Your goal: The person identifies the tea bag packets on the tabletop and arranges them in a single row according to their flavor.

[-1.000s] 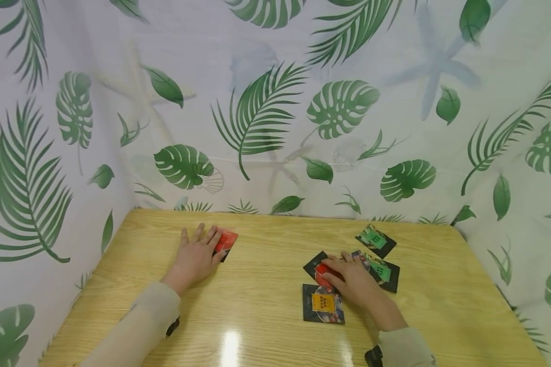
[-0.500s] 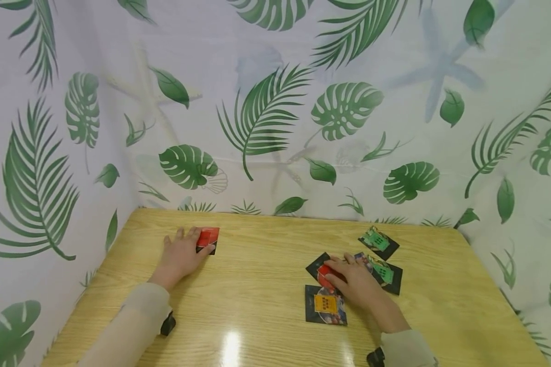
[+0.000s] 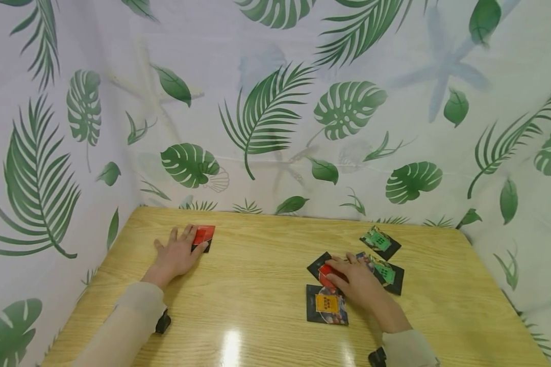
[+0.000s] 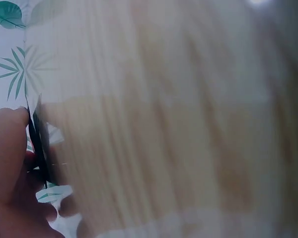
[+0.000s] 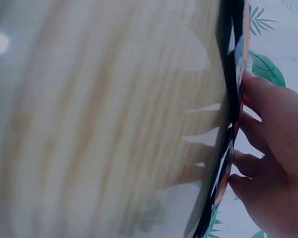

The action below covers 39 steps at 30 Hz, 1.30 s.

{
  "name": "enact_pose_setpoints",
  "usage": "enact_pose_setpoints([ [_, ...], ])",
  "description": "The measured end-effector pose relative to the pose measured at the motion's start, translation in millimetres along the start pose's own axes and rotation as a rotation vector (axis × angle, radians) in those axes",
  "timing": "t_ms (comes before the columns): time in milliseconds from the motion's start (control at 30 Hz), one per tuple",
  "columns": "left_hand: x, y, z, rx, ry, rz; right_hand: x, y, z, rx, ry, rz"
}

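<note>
In the head view, a red-and-black packet [image 3: 204,233] lies far left on the wooden table. My left hand [image 3: 176,255] rests there, fingers spread, the thumb and forefinger on the packet. At the right, my right hand [image 3: 362,283] lies with its fingertips on a cluster of flat packets. Under and beside its thumb is a packet with a red label [image 3: 325,275]; its right part is hidden by the hand. Just below lies a packet with an orange label [image 3: 327,304]. A packet with a green label [image 3: 387,274] sits behind the right hand's knuckles. Both wrist views show fingertips against the packets from the side.
Farther back, another green-labelled packet [image 3: 380,241] lies near the table's far right. The wooden table [image 3: 257,285] is bordered behind and on both sides by a white leaf-patterned cloth [image 3: 275,51]. Glare spots show on its near part.
My left hand has slid leftward along the table, and the red-and-black packet moved left with it, turning a little. The right hand keeps its place on the cluster.
</note>
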<state>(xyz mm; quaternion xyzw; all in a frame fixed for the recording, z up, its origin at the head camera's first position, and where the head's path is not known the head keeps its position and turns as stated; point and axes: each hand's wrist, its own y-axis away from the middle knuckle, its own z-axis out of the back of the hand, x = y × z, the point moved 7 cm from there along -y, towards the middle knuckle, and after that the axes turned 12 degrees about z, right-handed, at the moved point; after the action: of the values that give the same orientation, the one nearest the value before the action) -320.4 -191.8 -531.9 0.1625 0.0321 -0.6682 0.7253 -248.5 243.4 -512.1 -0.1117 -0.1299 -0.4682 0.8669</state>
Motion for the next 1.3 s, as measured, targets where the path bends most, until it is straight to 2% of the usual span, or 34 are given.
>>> enact_pose_setpoints([
  [233,-0.5,3.3,1.6,0.046,0.018,0.045,2.9,1.0,2.6,-0.006,-0.015,-0.001],
  [533,1.3,1.6,-0.2,0.045,-0.006,0.066,3.9,-1.4,3.3,0.002,0.003,0.005],
  [767,-2.8,-1.8,2.5,-0.019,-0.121,-0.015,6.3,-3.2,5.4,0.002,0.002,0.014],
  [1067,-6.4,-2.4,2.8,-0.030,-0.153,-0.107,8.4,-6.2,5.7,0.004,0.007,0.025],
  [1300,-1.6,-4.2,-1.1,0.018,-0.137,-0.030,10.2,-8.8,5.0,0.007,0.004,0.032],
])
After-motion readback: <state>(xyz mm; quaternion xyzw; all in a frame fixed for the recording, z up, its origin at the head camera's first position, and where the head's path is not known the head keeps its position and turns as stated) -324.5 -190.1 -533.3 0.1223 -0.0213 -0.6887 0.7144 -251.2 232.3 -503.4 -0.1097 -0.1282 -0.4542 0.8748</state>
